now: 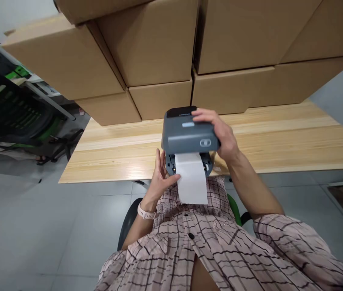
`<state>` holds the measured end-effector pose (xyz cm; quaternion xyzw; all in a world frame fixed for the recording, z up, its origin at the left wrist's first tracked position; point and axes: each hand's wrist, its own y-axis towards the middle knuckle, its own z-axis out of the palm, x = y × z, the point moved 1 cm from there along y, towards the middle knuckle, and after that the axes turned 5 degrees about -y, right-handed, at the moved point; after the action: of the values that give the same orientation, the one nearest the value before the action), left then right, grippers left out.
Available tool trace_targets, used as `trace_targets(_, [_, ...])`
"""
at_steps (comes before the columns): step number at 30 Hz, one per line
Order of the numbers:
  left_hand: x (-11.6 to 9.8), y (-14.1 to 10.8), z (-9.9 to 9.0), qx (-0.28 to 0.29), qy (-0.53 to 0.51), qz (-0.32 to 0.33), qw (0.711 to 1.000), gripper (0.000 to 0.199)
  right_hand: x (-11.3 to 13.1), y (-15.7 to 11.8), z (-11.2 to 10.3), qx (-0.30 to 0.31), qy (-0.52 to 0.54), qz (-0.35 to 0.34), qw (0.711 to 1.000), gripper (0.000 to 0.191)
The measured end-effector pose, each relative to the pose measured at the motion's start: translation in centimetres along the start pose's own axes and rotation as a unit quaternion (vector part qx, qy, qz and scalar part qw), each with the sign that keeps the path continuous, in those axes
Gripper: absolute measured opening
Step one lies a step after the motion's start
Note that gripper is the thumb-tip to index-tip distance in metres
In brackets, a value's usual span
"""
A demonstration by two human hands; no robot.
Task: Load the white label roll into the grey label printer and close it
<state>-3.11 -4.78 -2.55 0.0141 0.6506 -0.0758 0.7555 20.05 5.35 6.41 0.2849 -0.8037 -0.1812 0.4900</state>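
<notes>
A dark grey label printer (189, 131) stands at the front edge of the wooden table, its lid partly raised above the base. From under the lid a white paper strip (192, 182) runs out and hangs over the table edge. My right hand (218, 131) wraps over the right side of the lid, fingers on top and thumb hidden. Beside the base on the left is my left hand (161, 176), fingers stretched up along it. Its thumb reaches across to the strip's left edge. Whatever lies inside the printer is mostly hidden by the lid.
Stacked cardboard boxes (159, 44) line the back of the wooden table (280, 137), close behind the printer. An office chair (13, 109) stands on the left over the grey tiled floor (38, 226). The table's front edge runs just before my lap.
</notes>
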Motion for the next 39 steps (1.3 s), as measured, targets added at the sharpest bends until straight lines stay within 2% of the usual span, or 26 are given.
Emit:
trace_targets(3, [0.4,-0.1,-0.6,0.013,-0.018,0.029,0.999,0.122,0.1,-3.8,0.3,0.056,-0.030,-0.004,0.998,0.047])
trace_targets(5, [0.4,0.3,-0.6,0.004,-0.030,0.046,0.998,0.111,-0.2,-5.0,0.7,0.050,-0.027,0.004,0.998,0.041])
trace_targets(10, [-0.3,1.8,0.9,-0.047,-0.030,0.077,0.996,0.095,-0.6,-6.2,1.9,0.018,-0.025,0.027,0.999,0.038])
trace_targets(13, [-0.4,2.0,1.7,-0.052,-0.023,0.069,0.996,0.098,-0.8,-7.1,2.4,0.018,-0.020,0.032,0.999,0.037])
trace_targets(17, [-0.1,2.1,1.7,-0.058,-0.004,0.073,0.996,0.104,-1.2,-8.1,3.1,0.006,-0.018,0.050,0.999,0.038])
trace_targets(22, [0.1,2.0,1.7,-0.068,0.060,0.095,0.991,0.098,-0.8,-8.2,3.4,-0.019,-0.036,0.048,0.998,0.038])
trace_targets(24, [0.3,0.7,1.8,-0.118,0.085,0.116,0.983,0.090,-0.4,-8.2,3.3,-0.031,-0.045,0.045,0.998,0.036])
trace_targets(26, [0.7,-1.3,1.9,-0.218,0.098,0.161,0.958,0.072,0.0,-8.2,3.3,-0.045,-0.047,0.041,0.997,0.034])
trace_targets(28, [1.4,-3.4,2.0,-0.316,0.079,0.189,0.926,0.044,0.2,-8.2,3.4,-0.061,-0.033,0.031,0.997,0.032])
trace_targets(29, [1.8,-4.2,2.3,-0.287,0.071,0.151,0.943,0.038,0.1,-8.3,3.4,-0.070,-0.020,0.025,0.997,0.031])
trace_targets(31, [2.3,-5.1,3.0,-0.167,0.028,0.015,0.985,0.040,-0.1,-8.4,3.6,-0.089,0.009,0.015,0.996,0.029])
trace_targets(33, [2.3,-5.4,3.8,-0.049,-0.038,-0.115,0.991,0.044,-0.4,-8.4,3.8,-0.099,0.030,0.011,0.995,0.027])
trace_targets(34, [2.0,-5.4,4.2,-0.024,-0.071,-0.147,0.986,0.046,-0.5,-8.4,3.9,-0.101,0.036,0.008,0.994,0.026])
trace_targets(36, [1.2,-5.3,4.6,-0.014,-0.111,-0.160,0.981,0.047,-0.7,-8.4,4.0,-0.099,0.039,0.005,0.994,0.026])
trace_targets(39, [0.5,-5.1,4.8,-0.016,-0.116,-0.149,0.982,0.047,-0.6,-8.3,3.7,-0.092,0.013,-0.005,0.996,0.027])
